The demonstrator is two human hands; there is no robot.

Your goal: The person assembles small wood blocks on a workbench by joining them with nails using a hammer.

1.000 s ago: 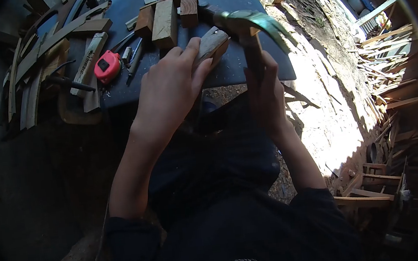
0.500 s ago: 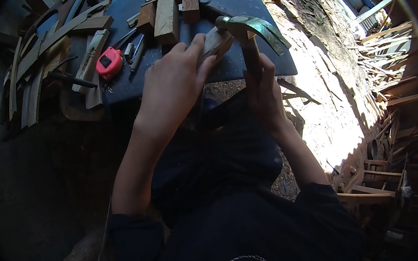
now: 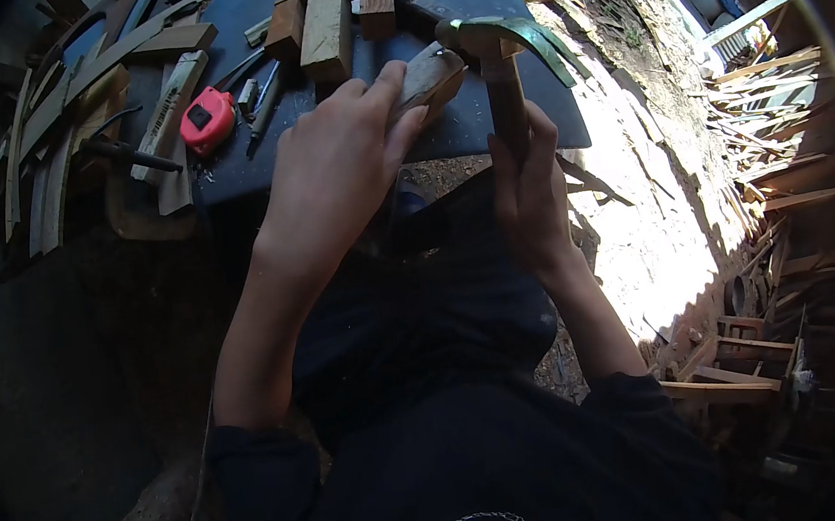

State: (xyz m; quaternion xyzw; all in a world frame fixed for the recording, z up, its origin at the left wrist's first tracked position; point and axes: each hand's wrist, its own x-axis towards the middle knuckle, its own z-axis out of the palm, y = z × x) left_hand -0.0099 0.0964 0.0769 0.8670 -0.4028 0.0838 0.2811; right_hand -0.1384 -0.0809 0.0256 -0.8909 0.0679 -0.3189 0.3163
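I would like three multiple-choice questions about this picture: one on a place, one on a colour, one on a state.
1. Where does the tape measure lie?
A. on the dark tabletop, left of the left hand
B. on the ground among the scrap wood
C. in the person's lap

2. What colour is the tape measure's case?
A. blue
B. red
C. white

3. What does the right hand do?
A. it lies open and flat on the table
B. it grips the hammer by its wooden handle
C. it holds a saw

Answers: 1 A, it rests on the tabletop beside the wood strips. 2 B, the case is red with a dark patch. 3 B, the fingers close round the handle while the left hand presses on the wooden piece.
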